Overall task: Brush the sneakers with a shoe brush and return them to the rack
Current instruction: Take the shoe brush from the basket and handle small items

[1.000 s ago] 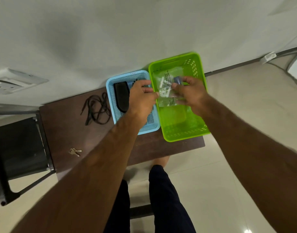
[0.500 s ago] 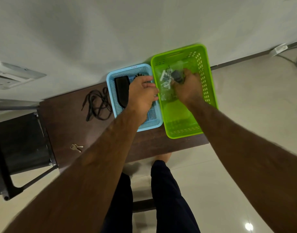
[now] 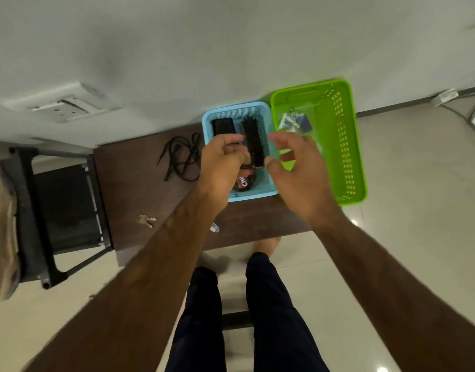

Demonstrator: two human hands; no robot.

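A black-bristled shoe brush (image 3: 253, 140) lies lengthwise in a light blue basket (image 3: 257, 195) on a dark brown table (image 3: 150, 194). My left hand (image 3: 221, 167) hovers over the basket with curled fingers and the thumb touching the brush's left side; whether it grips the brush is unclear. My right hand (image 3: 298, 167) is just right of the brush, over the seam between the two baskets, fingers spread and holding nothing. No sneakers or rack are in view.
In the blue basket are also a black case (image 3: 223, 124) and a red-labelled item (image 3: 243, 181). A green basket (image 3: 351, 146) holds a clear plastic bag of small parts (image 3: 294, 120). Black laces (image 3: 181, 157) and keys (image 3: 146, 220) lie on the table; a black chair (image 3: 56, 205) stands left.
My right hand has let go of the plastic bag in the green basket and moved left towards the brush. My left hand has shifted, uncovering the brush.
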